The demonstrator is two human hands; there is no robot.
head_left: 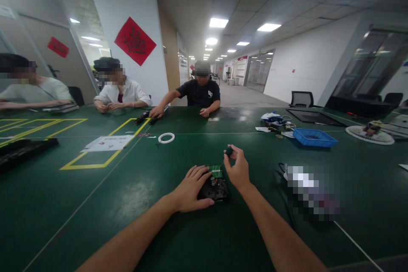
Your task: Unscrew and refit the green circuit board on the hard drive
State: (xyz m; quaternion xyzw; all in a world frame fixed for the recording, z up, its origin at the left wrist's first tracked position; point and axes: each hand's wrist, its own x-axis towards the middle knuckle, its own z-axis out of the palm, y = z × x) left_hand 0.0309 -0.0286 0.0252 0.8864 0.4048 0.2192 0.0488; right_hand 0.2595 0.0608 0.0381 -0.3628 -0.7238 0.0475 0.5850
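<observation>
A black hard drive [215,187] with a green circuit board [215,171] at its far end lies on the green table [127,204] in front of me. My left hand [191,189] rests on its left side, fingers spread and pressing it down. My right hand [236,168] is closed round the dark handle of a small screwdriver [228,151], held upright over the drive's far right corner. The tool's tip is too thin to make out.
Three people sit at the far side of the table. A white tape ring [166,137], a paper sheet [108,142], a blue tray [314,137], a black tray [22,149] at left and a blurred object [310,191] at right lie around.
</observation>
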